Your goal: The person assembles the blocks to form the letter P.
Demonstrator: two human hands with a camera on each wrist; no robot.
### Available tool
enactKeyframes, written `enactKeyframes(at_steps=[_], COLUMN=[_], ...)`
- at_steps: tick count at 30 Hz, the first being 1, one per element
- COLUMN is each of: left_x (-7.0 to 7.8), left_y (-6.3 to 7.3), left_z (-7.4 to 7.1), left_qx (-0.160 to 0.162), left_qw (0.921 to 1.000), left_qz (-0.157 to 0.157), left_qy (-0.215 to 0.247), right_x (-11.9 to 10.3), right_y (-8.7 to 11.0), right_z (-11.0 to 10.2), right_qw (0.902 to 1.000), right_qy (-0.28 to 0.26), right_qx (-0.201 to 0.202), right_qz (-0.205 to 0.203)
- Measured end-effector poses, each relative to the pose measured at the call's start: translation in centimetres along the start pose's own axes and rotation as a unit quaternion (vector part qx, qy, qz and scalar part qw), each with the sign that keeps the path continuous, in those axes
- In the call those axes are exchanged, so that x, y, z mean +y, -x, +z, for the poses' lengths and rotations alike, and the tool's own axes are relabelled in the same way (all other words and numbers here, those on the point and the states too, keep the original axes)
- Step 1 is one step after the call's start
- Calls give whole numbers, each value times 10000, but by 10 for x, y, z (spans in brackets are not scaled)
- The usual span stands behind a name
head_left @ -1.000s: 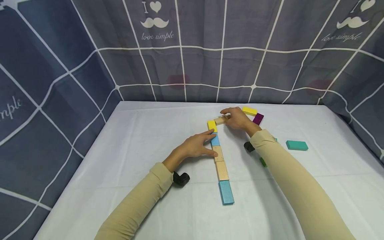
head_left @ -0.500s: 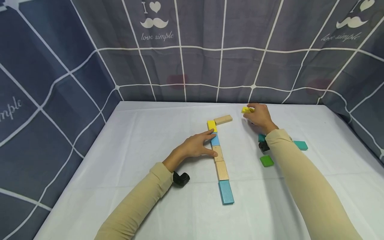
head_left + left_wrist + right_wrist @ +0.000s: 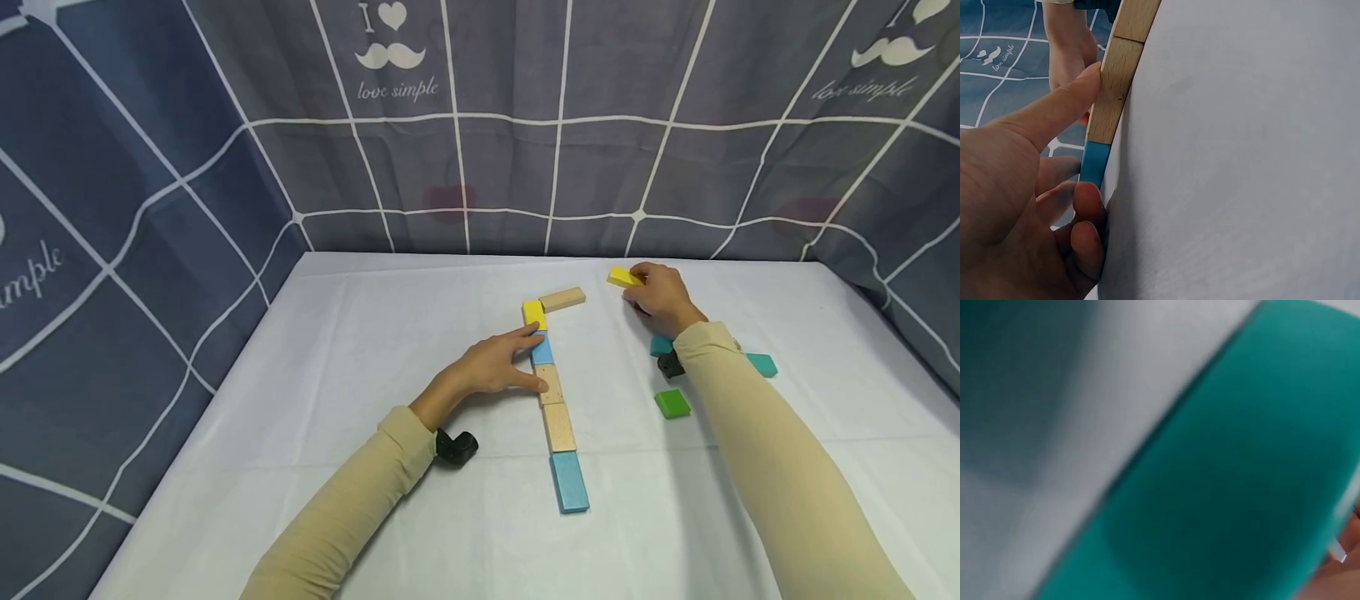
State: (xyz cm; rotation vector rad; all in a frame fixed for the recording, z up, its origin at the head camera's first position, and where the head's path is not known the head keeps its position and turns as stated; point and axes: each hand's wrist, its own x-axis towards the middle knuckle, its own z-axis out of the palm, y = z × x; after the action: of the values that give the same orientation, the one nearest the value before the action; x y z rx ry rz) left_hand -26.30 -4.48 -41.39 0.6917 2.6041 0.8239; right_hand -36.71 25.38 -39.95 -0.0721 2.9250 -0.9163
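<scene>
A line of flat blocks runs toward the back in the head view: a blue block [image 3: 569, 483], a wooden block [image 3: 558, 427], a second wooden block [image 3: 551, 385], a light blue block [image 3: 542, 352] and a yellow block [image 3: 533, 313]. At its far end another wooden block [image 3: 562, 299] lies at an angle. My left hand [image 3: 491, 364] rests against the line; in the left wrist view its thumb [image 3: 1066, 103] touches a wooden block, with fingertips by the blue one. My right hand [image 3: 663, 298] pinches a separate yellow block [image 3: 621, 277] near the back edge.
A green block [image 3: 672, 404] lies right of the line. Beyond it are a teal block [image 3: 661, 346] and another teal block [image 3: 762, 365], partly behind the right sleeve. A teal block [image 3: 1229, 462] fills much of the right wrist view. A grey curtain [image 3: 510, 167] hangs behind the table.
My right hand has let go of the angled wooden block, moved right and taken hold of the separate yellow block. My left hand has stayed in place.
</scene>
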Motion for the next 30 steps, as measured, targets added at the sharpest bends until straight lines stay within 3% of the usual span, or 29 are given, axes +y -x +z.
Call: enactKeyframes(at_steps=[8, 18, 25, 30], left_x=[1, 1, 0, 1], left_y=[-1, -1, -1, -1], left_z=[1, -1, -2, -2], left_qx=[-1, -36, -44, -55], left_qw=[10000, 10000, 10000, 10000], left_qz=[-38, -51, -30, -13], left_qy=[18, -45, -3, 57], right_x=[1, 0, -6, -9], right_y=[-2, 5, 6, 6], right_z=[1, 1, 7, 8], right_qw=[9974, 9983, 9941, 9929], right_qy=[678, 394, 412, 399], right_qx=[225, -221, -385, -531], right_qz=[-139, -368, -929, -985])
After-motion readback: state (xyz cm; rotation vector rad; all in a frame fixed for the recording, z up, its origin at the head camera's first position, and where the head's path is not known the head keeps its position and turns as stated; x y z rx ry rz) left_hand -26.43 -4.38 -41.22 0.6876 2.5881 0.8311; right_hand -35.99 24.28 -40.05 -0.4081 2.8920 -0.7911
